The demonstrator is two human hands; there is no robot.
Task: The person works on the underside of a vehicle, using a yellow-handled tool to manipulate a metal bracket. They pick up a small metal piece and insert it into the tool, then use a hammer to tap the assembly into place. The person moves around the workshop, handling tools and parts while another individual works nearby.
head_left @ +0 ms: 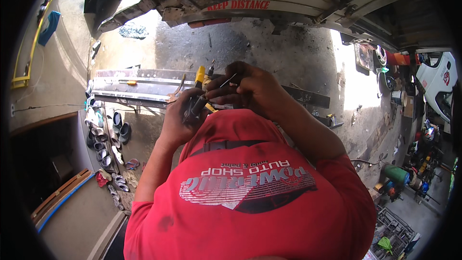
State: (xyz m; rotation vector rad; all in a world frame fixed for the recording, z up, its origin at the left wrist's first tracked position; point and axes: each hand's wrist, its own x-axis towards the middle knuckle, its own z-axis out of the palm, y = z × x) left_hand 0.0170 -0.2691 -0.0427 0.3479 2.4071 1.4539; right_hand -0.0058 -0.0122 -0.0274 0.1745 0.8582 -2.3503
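My left hand [185,113] is wrapped round a dark grey tool [196,108] whose kind I cannot make out. Close in front of it, my right hand [252,86] pinches a thin, light metal rod [228,81] between bent fingers. Just beyond my left hand stands a yellow grip-like piece [199,75]; whether it belongs to the dark tool is unclear. Beside it, a dark tool end with a narrow tip [211,69] points away from me. A long metal panel [113,86] lies to the left, bearing a small yellow-handled item [131,83] and a rusty curved tool [179,86].
A vehicle's underside and body edge [284,12] hang across the top. A dark flat strip [308,97] lies right of my hands. Several shoes [103,149] line the floor at left. Tools, a green cylinder [395,174] and a white car [435,79] are at right.
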